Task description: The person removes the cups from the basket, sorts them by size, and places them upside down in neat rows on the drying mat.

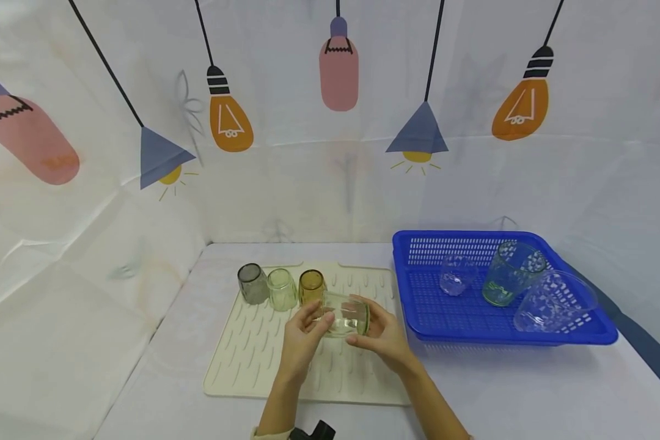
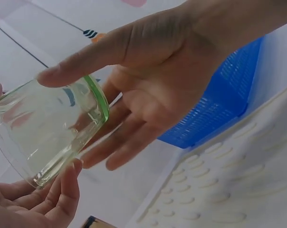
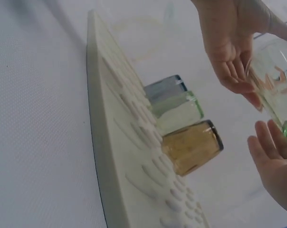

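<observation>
While the left hand (image 1: 300, 342) and right hand (image 1: 389, 342) grip a glass (image 1: 345, 318) above the mat (image 1: 253, 360), a basket (image 1: 473, 337) borders the mat's right edge.

A person's left hand (image 1: 301, 342) and right hand (image 1: 386, 337) hold a greenish glass tumbler (image 1: 342, 318) sideways over a cream draining mat (image 1: 247, 360), near a blue basket (image 1: 426, 337).
</observation>
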The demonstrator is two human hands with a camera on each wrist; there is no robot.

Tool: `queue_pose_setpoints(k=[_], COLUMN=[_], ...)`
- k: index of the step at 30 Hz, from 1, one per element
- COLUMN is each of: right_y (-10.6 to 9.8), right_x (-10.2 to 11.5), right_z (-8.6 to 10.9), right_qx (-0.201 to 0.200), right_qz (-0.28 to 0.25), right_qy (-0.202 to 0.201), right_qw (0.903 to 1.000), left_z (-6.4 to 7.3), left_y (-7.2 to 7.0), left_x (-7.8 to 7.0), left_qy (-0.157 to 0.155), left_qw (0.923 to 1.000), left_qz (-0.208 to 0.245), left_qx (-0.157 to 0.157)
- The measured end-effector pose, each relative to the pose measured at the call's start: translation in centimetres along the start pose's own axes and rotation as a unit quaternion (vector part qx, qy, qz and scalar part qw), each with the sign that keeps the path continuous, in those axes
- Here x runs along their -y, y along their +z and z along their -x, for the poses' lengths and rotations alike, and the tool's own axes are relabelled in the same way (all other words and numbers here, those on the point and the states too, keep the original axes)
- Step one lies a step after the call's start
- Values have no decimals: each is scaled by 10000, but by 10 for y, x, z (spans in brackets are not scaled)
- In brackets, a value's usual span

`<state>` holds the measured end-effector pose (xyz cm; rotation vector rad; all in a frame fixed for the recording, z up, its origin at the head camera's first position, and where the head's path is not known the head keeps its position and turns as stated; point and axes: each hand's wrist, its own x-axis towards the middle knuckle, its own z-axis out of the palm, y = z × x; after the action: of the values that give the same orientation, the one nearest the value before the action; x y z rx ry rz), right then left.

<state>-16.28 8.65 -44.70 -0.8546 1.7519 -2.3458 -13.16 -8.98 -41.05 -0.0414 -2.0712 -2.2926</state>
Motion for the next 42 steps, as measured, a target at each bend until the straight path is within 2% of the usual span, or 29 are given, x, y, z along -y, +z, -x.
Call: queue_pose_setpoints(k=[4, 7, 10, 12, 13, 14, 16, 19, 21, 23, 25, 30, 33, 37, 39, 42], right_y=[2, 1, -3, -6, -7, -9, -11, -13, -14, -14, -14, -13, -13, -13, -14, -15], right_x=[-3, -4, -4, -3, -2, -2, 0, 0, -2, -4, -8, -17, -21, -25, -27, -30], right_z=[-3, -5, -8, -11, -12, -13, -17, -21, -24, -27, -30, -39, -44, -49, -51, -53], right_qx=[19, -98, -417, -750, -922, -1086, -1334, -1571, -1664, -1788, -1954, -2306, -2316, -2224, -2213, -2224], right_qz=[-333, -509, -480, -286, -184, -93, 92, 233, 310, 507, 837, 1791, 1944, 2083, 2170, 2329], right_qy=[-267, -369, -282, -118, -9, 105, 301, 523, 594, 641, 678, 813, 844, 790, 787, 838], right_qw=[9991, 9980, 9976, 9967, 9956, 9940, 9906, 9859, 9838, 9805, 9748, 9530, 9495, 9492, 9475, 9430], left_z=[1, 2, 5, 7, 9, 11, 14, 18, 22, 25, 30, 38, 40, 41, 40, 39], left_y=[-5, -11, -20, -29, -34, -40, -53, -73, -87, -100, -112, -138, -151, -162, -166, -169], left_x=[3, 7, 14, 21, 26, 30, 39, 50, 54, 55, 55, 54, 55, 56, 57, 59], left_qy=[66, 257, 576, 909, 1086, 1303, 1712, 2215, 2287, 2125, 1768, 771, 250, -372, -491, -446], left_qw=[9992, 9981, 9956, 9887, 9827, 9735, 9478, 8966, 8679, 8512, 8421, 8354, 8414, 8478, 8484, 8519], left_qz=[76, -173, -689, -1183, -1457, -1771, -2417, -3354, -3847, -4231, -4559, -5018, -5081, -5141, -5166, -5128], left_qx=[386, 534, 277, -126, -361, -627, -1184, -1860, -2153, -2263, -2274, -2105, -1824, -1246, -1051, -969])
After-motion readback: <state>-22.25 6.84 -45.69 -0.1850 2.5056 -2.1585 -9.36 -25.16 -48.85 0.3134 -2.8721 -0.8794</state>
